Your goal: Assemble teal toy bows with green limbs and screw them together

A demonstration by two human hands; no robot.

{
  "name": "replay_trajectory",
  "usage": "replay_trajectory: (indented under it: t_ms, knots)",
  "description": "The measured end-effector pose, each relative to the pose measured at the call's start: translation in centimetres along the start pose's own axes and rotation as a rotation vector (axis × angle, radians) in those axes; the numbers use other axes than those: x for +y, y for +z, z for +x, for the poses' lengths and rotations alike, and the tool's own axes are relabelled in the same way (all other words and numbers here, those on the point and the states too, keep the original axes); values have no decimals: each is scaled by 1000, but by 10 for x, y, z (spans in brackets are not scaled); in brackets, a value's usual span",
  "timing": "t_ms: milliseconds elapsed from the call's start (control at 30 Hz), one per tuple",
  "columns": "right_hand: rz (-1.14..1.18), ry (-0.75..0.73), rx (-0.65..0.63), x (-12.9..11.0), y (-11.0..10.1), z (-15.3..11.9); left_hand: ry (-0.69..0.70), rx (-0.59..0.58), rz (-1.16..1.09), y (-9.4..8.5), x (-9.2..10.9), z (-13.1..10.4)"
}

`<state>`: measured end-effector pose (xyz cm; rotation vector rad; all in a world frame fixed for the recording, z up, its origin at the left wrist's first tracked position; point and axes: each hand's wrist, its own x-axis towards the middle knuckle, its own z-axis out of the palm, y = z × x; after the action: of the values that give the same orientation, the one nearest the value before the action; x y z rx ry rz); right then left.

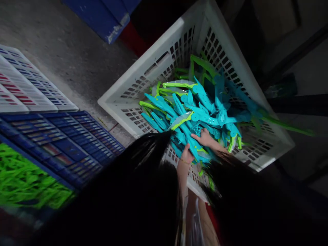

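A large white plastic basket [146, 78] with slotted walls holds a heap of turquoise and lime-green plastic parts [205, 114]. Both of my hands reach into its near side. My left hand [187, 155] is closed around the lower end of a turquoise part [188, 136], thumb on top. To the right, my right hand [203, 138] rests at the same pile, its fingers bent against turquoise pieces; what lies under its fingertips is hidden. Dark hair hangs in front of both forearms.
At the left stand a blue crate [69, 147] and a white slotted crate [30, 83], with bright green parts [28, 177] at the lower left. A blue bin [102, 17] is at the top. Long turquoise and green pieces stick out over the basket's right rim.
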<state>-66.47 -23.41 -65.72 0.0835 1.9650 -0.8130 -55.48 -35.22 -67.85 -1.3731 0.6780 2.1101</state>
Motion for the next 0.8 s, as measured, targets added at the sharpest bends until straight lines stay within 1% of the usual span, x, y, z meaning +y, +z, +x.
replay_trajectory:
  t_ms: [67,100,200,233,267,333,400,433,500,533,567,633,700,800]
  knots:
    - [-91,59,121,0,-13,-10,-19,-11,10,11,-2,7]
    - [-130,81,194,2,-24,-15,-31,-15,20,15,-1,9]
    - [-232,114,411,23,-66,-18,-59,-14,66,24,3,13]
    - [-273,107,434,32,-81,-15,-64,-12,81,25,4,14]
    - [-337,95,414,41,-95,-10,-66,-11,94,25,5,15]
    - [-490,77,337,55,-117,0,-64,-11,109,24,6,17]
    - [-603,67,305,58,-129,4,-62,-14,118,22,6,18]
    - [-609,60,314,55,-131,3,-62,-16,122,20,6,19]
    - [-518,36,305,42,-129,-2,-65,-16,128,18,7,19]
    - [-426,16,256,35,-125,-5,-65,-16,130,18,7,19]
    - [-320,-4,180,28,-118,-7,-63,-14,131,18,7,18]
    - [-130,-41,20,17,-101,-4,-51,-13,130,19,8,18]
    - [-30,-55,-88,12,-80,6,-35,-16,127,20,8,18]
    - [17,-17,-123,11,-51,24,-15,-20,121,20,11,18]
